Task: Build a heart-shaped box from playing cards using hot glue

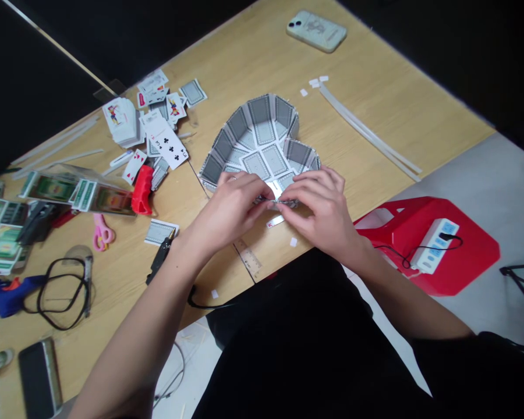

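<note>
A heart-shaped tray made of grey-backed playing cards [262, 137] lies on the wooden table [375, 87]. My left hand [231, 203] and my right hand [321, 206] meet at its near edge. Both pinch a small folded card piece [276, 195] between thumb and fingertips, pressed against the tray's near wall. A small card scrap [275, 222] lies just under my hands on the table.
Loose playing cards [157, 125] and card boxes [61, 189] lie at left, with a red tool [142, 189], pink scissors [101, 231], a glue gun [161, 256], a phone [317, 30], glue sticks [371, 134]. A red stool [428, 241] holds a power strip [434, 244].
</note>
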### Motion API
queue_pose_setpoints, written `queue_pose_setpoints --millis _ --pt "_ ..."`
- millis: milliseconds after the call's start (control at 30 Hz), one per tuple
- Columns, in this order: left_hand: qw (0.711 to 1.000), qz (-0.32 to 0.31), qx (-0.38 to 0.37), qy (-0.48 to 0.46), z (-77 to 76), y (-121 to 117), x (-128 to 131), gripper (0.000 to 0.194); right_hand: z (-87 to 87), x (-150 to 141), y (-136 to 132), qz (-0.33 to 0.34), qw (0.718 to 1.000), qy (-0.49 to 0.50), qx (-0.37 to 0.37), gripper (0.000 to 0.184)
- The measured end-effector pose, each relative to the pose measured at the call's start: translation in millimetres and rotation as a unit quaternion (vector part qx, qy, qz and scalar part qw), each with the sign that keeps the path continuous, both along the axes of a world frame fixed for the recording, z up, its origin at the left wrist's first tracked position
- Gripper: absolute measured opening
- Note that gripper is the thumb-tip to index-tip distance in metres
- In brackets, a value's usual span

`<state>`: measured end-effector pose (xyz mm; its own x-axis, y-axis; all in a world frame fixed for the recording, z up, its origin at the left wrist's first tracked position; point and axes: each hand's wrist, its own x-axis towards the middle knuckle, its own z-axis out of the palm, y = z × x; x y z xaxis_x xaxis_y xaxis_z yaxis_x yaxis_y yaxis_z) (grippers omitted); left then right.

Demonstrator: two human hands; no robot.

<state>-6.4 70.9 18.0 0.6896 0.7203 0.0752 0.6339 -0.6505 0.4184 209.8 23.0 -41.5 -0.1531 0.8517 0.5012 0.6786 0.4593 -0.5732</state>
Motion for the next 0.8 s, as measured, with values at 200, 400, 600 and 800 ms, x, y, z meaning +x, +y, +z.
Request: queue_pose_setpoints --millis 200,400,600,800 --pt "1.0 -0.005 0.008 -0.002 -1.1 -0.6 -0.9 0.006 0.5 2.4 -0.5 0.008 1.0 0.007 -0.005 0.004" --pt "1.0 -0.003 0.002 0.003 -0.6 -0.2 -1.0 0.008 1.7 1.8 -1.2 -0.002 1.0 0.017 -0.023 0.006" --pt "1.0 -0.001 -0.006 0.009 -0.7 0.1 -0.8 0.009 4.8 1.0 -0.4 -0.002 0.999 0.013 -0.044 0.007" --pt "1.0 -0.002 -0.016 0.005 0.5 0.5 -0.5 0.01 9.4 0.6 0.7 -0.006 0.999 0.011 -0.049 0.008"
